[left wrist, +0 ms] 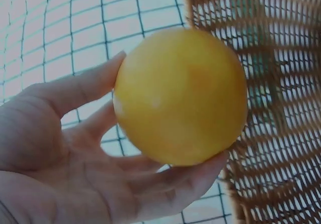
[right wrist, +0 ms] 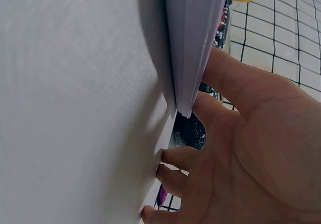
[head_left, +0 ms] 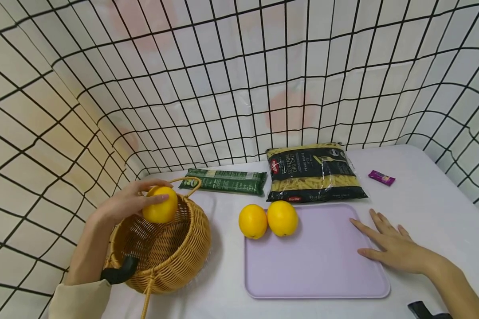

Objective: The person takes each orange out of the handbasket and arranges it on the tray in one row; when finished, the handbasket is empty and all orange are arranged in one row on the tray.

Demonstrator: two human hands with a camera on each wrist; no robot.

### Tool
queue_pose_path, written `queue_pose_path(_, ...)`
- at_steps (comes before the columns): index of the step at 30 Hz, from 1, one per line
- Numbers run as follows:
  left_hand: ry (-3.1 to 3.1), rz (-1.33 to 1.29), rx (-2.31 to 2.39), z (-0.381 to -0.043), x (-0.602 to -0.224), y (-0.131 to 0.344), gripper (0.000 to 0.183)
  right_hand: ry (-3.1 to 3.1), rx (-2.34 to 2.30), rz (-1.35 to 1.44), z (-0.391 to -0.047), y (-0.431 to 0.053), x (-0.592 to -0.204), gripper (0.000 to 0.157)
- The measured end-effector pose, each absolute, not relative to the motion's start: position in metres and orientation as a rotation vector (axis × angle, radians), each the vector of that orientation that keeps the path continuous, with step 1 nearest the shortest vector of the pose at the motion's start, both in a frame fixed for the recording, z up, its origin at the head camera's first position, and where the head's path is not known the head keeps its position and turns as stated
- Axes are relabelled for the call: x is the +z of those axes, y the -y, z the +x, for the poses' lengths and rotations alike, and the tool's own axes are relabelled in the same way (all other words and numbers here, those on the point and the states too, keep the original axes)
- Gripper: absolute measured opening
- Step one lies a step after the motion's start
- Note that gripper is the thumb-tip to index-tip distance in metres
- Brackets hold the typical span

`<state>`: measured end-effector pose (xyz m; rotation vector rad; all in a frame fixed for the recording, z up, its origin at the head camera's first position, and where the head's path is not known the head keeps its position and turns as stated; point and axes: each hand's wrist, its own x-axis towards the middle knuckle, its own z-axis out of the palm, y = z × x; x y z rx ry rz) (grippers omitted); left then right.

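Note:
My left hand (head_left: 133,199) grips an orange (head_left: 160,205) between thumb and fingers, over the opening of a round wicker basket (head_left: 197,239). In the left wrist view the orange (left wrist: 180,96) fills the grasp, with the basket's woven wall (left wrist: 281,83) right beside it. The right hand (head_left: 399,248) lies with spread fingers at the right edge of a lilac tray (head_left: 315,261). Thumb and index finger rest at the tray's rim (right wrist: 193,48), while the other fingertips touch the white cloth. Two more oranges, one at the corner (head_left: 253,221) and one beside it (head_left: 282,218), sit at the tray's far left.
Behind the tray lies a bag of penne pasta (head_left: 313,173). A long green packet (head_left: 227,181) is to its left, and a small purple wrapped sweet (head_left: 381,177) to its right. Black wire mesh (head_left: 239,88) encloses the back and sides. The basket's handle (head_left: 195,181) stands up at the rim.

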<state>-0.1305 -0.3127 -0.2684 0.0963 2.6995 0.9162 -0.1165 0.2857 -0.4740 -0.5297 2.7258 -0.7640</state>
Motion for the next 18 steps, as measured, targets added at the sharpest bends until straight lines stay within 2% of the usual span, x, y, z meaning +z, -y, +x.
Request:
queue_pose_path(9,-2.774,0.141,1.07,-0.123,-0.252,0.265,0.047,-2.72,-0.774,-0.526,-0.117,-0.285,-0.473,0.077)
queue_pose_path(18,-2.652,0.327,1.243,-0.121,-0.265,0.18,0.04,-2.713,-0.774,-0.517,-0.118,-0.285,-0.474,0.078)
